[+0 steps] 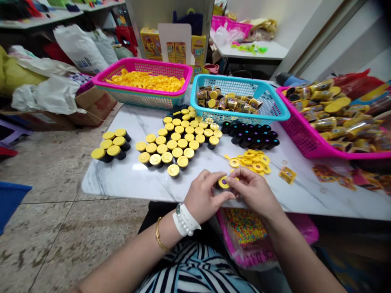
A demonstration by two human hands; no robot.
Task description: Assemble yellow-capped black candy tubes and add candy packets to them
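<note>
My left hand (201, 197) is closed around a small container with a yellow top (224, 183) and a purple dot at its centre. Thumb and fingertips of my right hand (255, 193) pinch at the right edge of that yellow top; fingers hide most of the container's body. Just beyond my hands lies a pile of yellow ring-shaped pieces (255, 161). Behind the pile stand several black cylinders (253, 136) with small coloured dots on top. To the left are several black cylinders with yellow caps (177, 138), with a smaller group (111, 145) further left.
At the back stand a pink basket of yellow pieces (142, 92) and a blue basket of wrapped cylinders (241, 116). Another pink basket (311, 134) is at the right. A small yellow printed card (287, 175) lies on the marbled table (113, 183). Below its edge sits a bag of coloured beads (244, 226).
</note>
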